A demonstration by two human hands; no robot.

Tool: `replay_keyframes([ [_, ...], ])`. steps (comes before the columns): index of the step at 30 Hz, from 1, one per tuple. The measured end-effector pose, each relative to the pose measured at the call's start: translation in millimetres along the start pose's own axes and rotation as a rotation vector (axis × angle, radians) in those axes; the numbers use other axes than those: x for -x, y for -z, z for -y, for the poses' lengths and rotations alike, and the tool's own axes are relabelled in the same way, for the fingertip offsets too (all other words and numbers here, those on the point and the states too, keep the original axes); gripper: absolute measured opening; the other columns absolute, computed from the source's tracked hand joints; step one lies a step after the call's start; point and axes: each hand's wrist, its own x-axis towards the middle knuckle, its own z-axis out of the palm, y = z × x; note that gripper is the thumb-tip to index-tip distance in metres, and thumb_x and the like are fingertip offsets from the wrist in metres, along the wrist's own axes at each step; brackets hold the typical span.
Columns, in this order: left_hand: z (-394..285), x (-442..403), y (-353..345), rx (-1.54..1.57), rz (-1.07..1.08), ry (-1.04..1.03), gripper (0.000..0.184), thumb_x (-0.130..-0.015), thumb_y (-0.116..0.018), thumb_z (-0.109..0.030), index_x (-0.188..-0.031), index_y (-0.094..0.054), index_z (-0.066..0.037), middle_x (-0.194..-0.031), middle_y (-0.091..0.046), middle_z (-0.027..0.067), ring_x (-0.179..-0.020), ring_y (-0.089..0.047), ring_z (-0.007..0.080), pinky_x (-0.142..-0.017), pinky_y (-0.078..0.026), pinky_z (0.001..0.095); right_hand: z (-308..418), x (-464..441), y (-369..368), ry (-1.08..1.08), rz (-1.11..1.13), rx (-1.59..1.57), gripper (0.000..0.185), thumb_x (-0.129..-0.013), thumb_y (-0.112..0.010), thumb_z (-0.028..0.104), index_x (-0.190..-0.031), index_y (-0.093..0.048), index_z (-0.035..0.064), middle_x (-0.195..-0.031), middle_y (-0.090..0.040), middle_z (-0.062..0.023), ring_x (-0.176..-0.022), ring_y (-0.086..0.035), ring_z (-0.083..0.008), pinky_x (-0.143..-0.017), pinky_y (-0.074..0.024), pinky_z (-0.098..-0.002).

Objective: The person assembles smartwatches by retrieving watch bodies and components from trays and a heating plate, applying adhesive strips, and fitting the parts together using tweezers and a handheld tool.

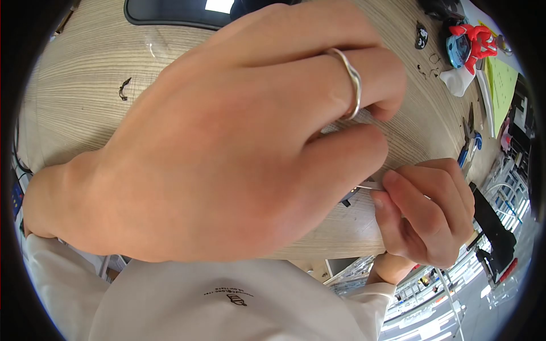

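Observation:
My left hand [227, 142], with a silver ring [357, 85] on one finger, fills the middle of the head view. Its fingers are curled and closed, and most of what lies under them is hidden. A small dark part [350, 196] peeks out below the index finger, close to the table. At the right, my right hand [429, 210] pinches a thin silver metal strip or tool [371, 186] between thumb and index finger. The strip points left to the dark part; whether they touch is hard to make out.
On the wood-grain table [74, 96] lies a small black piece [124, 89] at left. A black-edged device [170, 17] is at the top. Blue-handled pliers [467, 142], a red figure [480, 42] and yellow-green paper [501, 91] line the right side.

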Motion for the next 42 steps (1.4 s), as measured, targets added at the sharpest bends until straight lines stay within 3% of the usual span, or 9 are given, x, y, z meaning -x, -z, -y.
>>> replay_keyframes([
  [6,0.0,-0.2,-0.7,0.001,0.002,0.000,0.053,-0.052,-0.084,-0.023,-0.098,-0.069,-0.001,-0.118,-0.068,0.0171,-0.109,-0.062,0.0370,-0.089,-0.054,0.0461,5.7,-2.6,-5.3,-0.013,0.004,0.044,0.032,-0.070,-0.087,0.001,-0.097,-0.071,-0.0043,-0.077,-0.070,-0.0160,-0.056,-0.058,-0.0233,-0.047,-0.0427,-0.0318],
  [9,0.0,0.3,-0.6,0.000,0.002,-0.001,0.053,-0.053,-0.084,-0.024,-0.098,-0.069,-0.001,-0.118,-0.068,0.0171,-0.109,-0.062,0.0370,-0.089,-0.053,0.0461,11.5,-3.5,-12.3,-0.097,-0.097,-0.035,0.033,-0.069,-0.087,0.002,-0.097,-0.071,-0.0035,-0.079,-0.070,-0.0161,-0.056,-0.059,-0.0230,-0.046,-0.0417,-0.0315],
  [12,-0.7,0.6,-0.5,-0.002,0.001,-0.001,0.053,-0.053,-0.084,-0.024,-0.098,-0.070,-0.001,-0.118,-0.068,0.0171,-0.109,-0.062,0.0370,-0.090,-0.053,0.0461,8.4,-3.5,0.1,-0.047,0.005,-0.056,0.035,-0.069,-0.088,0.001,-0.099,-0.071,-0.0032,-0.080,-0.070,-0.0162,-0.058,-0.060,-0.0230,-0.046,-0.0412,-0.0312],
  [30,0.0,4.2,0.2,0.003,-0.002,-0.007,0.053,-0.054,-0.084,-0.025,-0.099,-0.071,-0.001,-0.119,-0.068,0.0170,-0.110,-0.061,0.0370,-0.090,-0.053,0.0463,6.1,-4.6,13.9,0.006,0.098,0.001,0.042,-0.067,-0.088,-0.006,-0.106,-0.072,-0.0052,-0.082,-0.067,-0.0170,-0.055,-0.055,-0.0187,-0.045,-0.0360,-0.0276],
  [42,1.2,3.5,0.2,0.007,0.003,-0.014,0.053,-0.054,-0.084,-0.025,-0.100,-0.072,-0.001,-0.120,-0.068,0.0169,-0.111,-0.061,0.0369,-0.090,-0.053,0.0464,3.5,-5.8,5.6,-0.045,0.062,0.024,0.036,-0.065,-0.085,-0.002,-0.099,-0.073,-0.0045,-0.079,-0.070,-0.0162,-0.058,-0.061,-0.0237,-0.048,-0.0467,-0.0321],
])
